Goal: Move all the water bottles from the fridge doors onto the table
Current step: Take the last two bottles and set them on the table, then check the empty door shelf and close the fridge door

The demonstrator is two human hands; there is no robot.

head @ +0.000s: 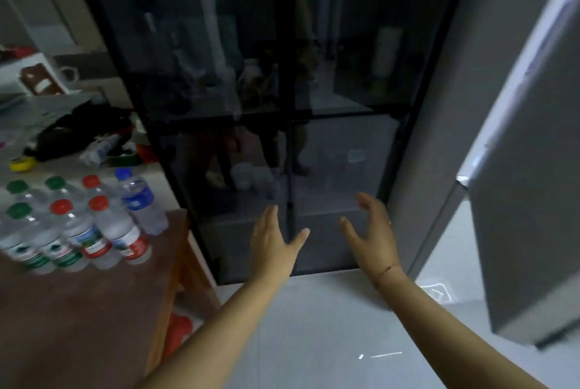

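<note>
Seven water bottles (84, 219) stand upright together on the brown bench (94, 310) at left. Left hand (273, 238) and right hand (373, 231), each grip wide and empty, reach toward the dark fridge (282, 74).

The closed dark glass doors (282, 137) of the fridge stand straight ahead of both empty, spread hands, barring any way inside. A grey door (527, 200) hangs open on the right, narrowing that side. On the left, water bottles (78, 222) crowd the far end of the brown table (94, 310), whose near part lies bare. The white floor (314, 326) between is open.
</note>
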